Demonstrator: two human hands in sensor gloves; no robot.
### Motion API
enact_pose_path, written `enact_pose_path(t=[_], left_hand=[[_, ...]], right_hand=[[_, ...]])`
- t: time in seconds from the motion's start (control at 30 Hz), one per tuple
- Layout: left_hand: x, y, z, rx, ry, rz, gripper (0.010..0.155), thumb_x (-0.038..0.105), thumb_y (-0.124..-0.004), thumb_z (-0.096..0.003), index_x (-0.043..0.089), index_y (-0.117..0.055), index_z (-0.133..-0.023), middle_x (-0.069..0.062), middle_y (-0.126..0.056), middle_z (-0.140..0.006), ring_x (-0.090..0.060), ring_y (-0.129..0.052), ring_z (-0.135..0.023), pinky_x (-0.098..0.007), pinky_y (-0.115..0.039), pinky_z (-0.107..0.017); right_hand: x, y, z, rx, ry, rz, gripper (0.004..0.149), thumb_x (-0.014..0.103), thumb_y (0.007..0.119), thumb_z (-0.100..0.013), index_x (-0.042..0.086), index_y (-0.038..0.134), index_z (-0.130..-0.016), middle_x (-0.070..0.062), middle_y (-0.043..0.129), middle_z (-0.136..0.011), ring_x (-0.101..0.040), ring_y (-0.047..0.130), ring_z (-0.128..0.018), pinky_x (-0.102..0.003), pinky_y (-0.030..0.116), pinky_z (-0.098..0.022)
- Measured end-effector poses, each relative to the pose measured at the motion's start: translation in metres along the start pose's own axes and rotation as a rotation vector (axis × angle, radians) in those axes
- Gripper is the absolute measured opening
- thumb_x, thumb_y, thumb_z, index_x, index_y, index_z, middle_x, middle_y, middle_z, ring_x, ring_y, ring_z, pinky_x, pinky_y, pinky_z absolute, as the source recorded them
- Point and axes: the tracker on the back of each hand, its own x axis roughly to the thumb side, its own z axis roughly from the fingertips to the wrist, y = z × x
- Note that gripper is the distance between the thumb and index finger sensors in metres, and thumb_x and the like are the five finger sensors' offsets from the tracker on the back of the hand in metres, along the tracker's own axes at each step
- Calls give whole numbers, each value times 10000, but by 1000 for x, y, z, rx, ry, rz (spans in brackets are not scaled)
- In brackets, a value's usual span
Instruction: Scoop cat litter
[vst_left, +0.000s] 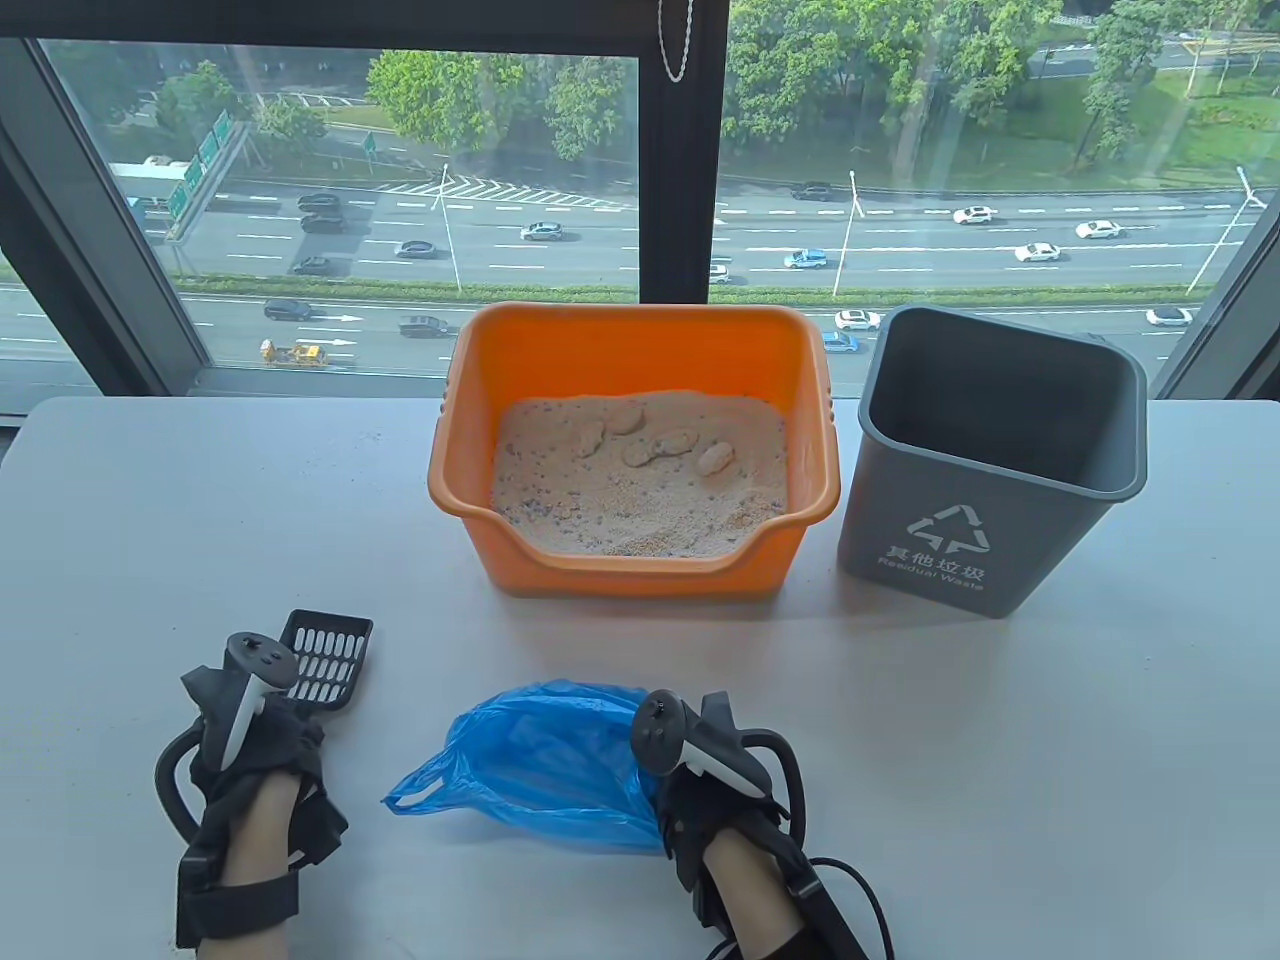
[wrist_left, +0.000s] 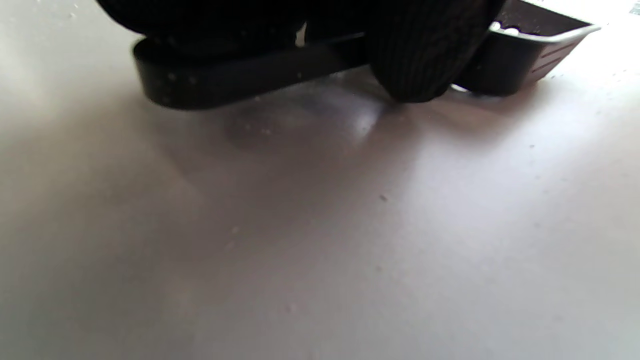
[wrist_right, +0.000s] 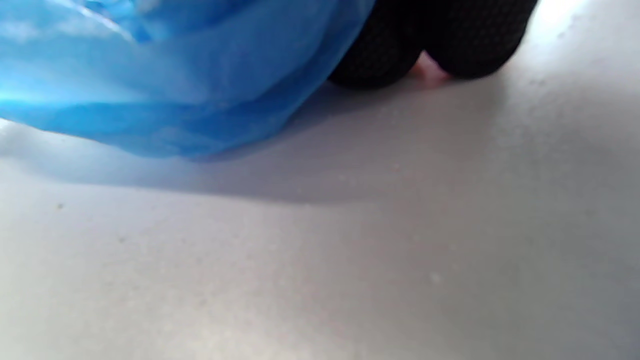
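Note:
An orange litter box (vst_left: 640, 350) stands at the table's middle and holds pale litter (vst_left: 640, 500) with several clumps (vst_left: 660, 445) near its back. A black slotted scoop (vst_left: 325, 660) lies at the front left. My left hand (vst_left: 250, 725) closes around its handle (wrist_left: 240, 80), with one fingertip (wrist_left: 415, 65) at the table; the scoop head (wrist_left: 525, 55) rests on the table. A crumpled blue plastic bag (vst_left: 540, 770) lies at the front centre. My right hand (vst_left: 690, 775) grips its right edge, with curled fingers (wrist_right: 450, 40) touching the table beside the bag (wrist_right: 175, 75).
A grey waste bin (vst_left: 990, 470) with a recycling mark stands to the right of the litter box, open-topped, with nothing showing inside. A window runs along the table's far edge (vst_left: 200, 400). The white table (vst_left: 1000, 750) is bare at the front right.

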Motion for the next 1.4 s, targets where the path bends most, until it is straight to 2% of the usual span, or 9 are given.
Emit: enact_pose_path(t=[0.27,0.33,0.5,0.57,0.67,0.8,1.0,1.17,1.4], left_hand=[[17,20,32,106,-161,45,562,438,-824,-475,276,-605,-966,-155,-704,-983,-407,-826,-834,-566,-667,-592],[24,25,45,135,-223,45,565,452,-800,-482,327,-558,-976,-94,-824,-911,-394,-877,-822,-567,-685,-591],[51,30,85,108,-467,36,592,456,-668,-539,307,-344,-1012,-8,-770,-793,-259,-873,-674,-544,-674,-587],[61,29,99,62,-591,56,608,447,-622,-554,263,-275,-1018,10,-752,-752,-145,-864,-532,-483,-724,-534],[73,33,126,41,-735,92,618,467,-602,-561,216,-294,-1035,39,-783,-688,-47,-868,-386,-380,-797,-422],[90,42,155,51,-841,160,620,481,-622,-570,164,-371,-1039,62,-836,-618,9,-870,-217,-248,-830,-203],[145,65,169,70,-812,98,612,479,-695,-556,149,-489,-1028,48,-895,-566,16,-873,-137,-216,-817,-103],[214,70,152,51,-674,-4,602,479,-746,-536,147,-581,-1010,30,-930,-542,1,-881,-113,-226,-816,-89],[296,58,126,22,-597,-93,603,477,-786,-512,144,-644,-994,24,-953,-537,-20,-885,-110,-246,-809,-98]], right_hand=[[0,0,0,0,-1,-1,683,293,851,-387,232,505,-973,-170,518,-933,-135,814,-531,-356,742,-416],[0,0,0,0,-1,-1,682,293,851,-387,233,506,-972,-170,518,-933,-134,814,-531,-356,742,-416],[0,0,0,3,-2,-5,683,292,852,-388,232,504,-973,-173,516,-933,-136,813,-531,-357,741,-416],[0,0,0,8,-2,-9,683,289,850,-390,228,502,-974,-177,515,-931,-139,812,-532,-359,740,-415],[0,0,-1,13,-1,-14,684,286,849,-392,227,496,-976,-181,511,-930,-141,809,-534,-361,736,-416],[1,0,-1,14,-2,-12,683,288,845,-395,225,492,-978,-183,506,-932,-141,808,-533,-358,736,-415],[1,0,-1,22,-2,-16,686,285,844,-399,224,485,-979,-186,499,-933,-143,805,-536,-359,734,-416],[1,0,-2,25,-3,-17,687,284,842,-400,223,481,-980,-187,495,-934,-142,803,-536,-358,732,-416],[1,0,-2,23,-5,-27,685,284,842,-400,225,481,-980,-187,495,-932,-142,803,-532,-353,732,-411]])
